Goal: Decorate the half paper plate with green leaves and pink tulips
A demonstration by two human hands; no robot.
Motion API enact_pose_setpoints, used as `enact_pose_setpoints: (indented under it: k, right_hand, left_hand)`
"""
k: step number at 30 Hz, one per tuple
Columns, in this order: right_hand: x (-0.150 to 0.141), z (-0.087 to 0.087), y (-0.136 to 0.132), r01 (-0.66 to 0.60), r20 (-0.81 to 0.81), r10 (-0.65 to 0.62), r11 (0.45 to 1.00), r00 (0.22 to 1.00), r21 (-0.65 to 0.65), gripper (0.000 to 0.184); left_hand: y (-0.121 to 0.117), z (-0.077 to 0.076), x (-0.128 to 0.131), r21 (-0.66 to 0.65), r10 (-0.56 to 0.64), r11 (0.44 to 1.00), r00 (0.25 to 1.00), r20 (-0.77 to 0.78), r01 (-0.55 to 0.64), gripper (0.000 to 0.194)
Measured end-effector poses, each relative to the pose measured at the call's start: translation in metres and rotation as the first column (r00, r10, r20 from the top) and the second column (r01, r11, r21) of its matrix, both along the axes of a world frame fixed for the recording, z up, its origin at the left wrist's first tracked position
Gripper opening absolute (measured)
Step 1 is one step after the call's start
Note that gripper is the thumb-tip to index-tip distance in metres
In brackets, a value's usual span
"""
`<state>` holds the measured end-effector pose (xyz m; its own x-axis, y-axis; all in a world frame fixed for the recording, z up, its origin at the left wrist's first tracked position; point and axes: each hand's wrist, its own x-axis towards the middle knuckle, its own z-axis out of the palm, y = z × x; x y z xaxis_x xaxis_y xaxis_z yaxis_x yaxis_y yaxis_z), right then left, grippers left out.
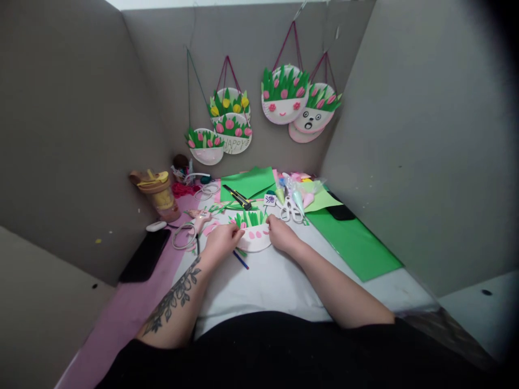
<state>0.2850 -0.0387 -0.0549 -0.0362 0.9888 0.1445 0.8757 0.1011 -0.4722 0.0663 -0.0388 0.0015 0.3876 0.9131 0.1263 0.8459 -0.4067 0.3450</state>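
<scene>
A half-round white paper plate basket [254,244] lies low over the white cloth, with green paper leaves [250,218] standing along its top and several pink petal pieces on its front. Its left edge is pinched by my left hand [222,241], fingers closed. At the right edge, my right hand [283,234] grips the same plate near the leaves with bent fingers. Both thumbs partly cover the rim. A blue pencil-like stick [241,260] lies just below the plate. Left of my left hand is a pink glue gun [199,220] with its coiled cable.
A yellow-black box cutter [238,198] and white scissors [291,209] lie behind the plate. Green sheets [357,243] are at right; a tumbler [158,194] and a black phone [146,255] at left. Finished plate baskets [285,111] hang on the grey partition.
</scene>
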Motion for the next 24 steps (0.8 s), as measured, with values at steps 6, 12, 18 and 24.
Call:
enact_pose_setpoints:
  k: [6, 12, 18, 24]
  right_hand:
    - [-0.001, 0.0, 0.0, -0.031, -0.038, 0.031, 1.0, 0.999, 0.001, 0.027]
    - [-0.003, 0.001, 0.001, -0.122, -0.152, 0.13, 0.991, 0.98, 0.061, 0.03]
    - [-0.006, -0.002, 0.004, -0.131, -0.16, 0.133, 0.991, 0.978, 0.026, 0.03]
    - [-0.006, 0.001, 0.005, -0.122, -0.194, 0.136, 0.989, 0.972, 0.081, 0.022]
  left_hand:
    - [-0.002, 0.002, 0.001, -0.002, -0.008, 1.0, 1.0, -0.014, 0.008, 0.035]
    - [-0.003, 0.007, 0.003, -0.025, -0.009, 1.0, 0.999, -0.044, 0.008, 0.032]
    - [-0.001, 0.012, 0.008, 0.004, -0.043, 0.999, 0.997, -0.065, 0.044, 0.033]
    - [0.0, 0.012, 0.01, 0.041, -0.074, 0.996, 0.996, -0.043, 0.076, 0.035]
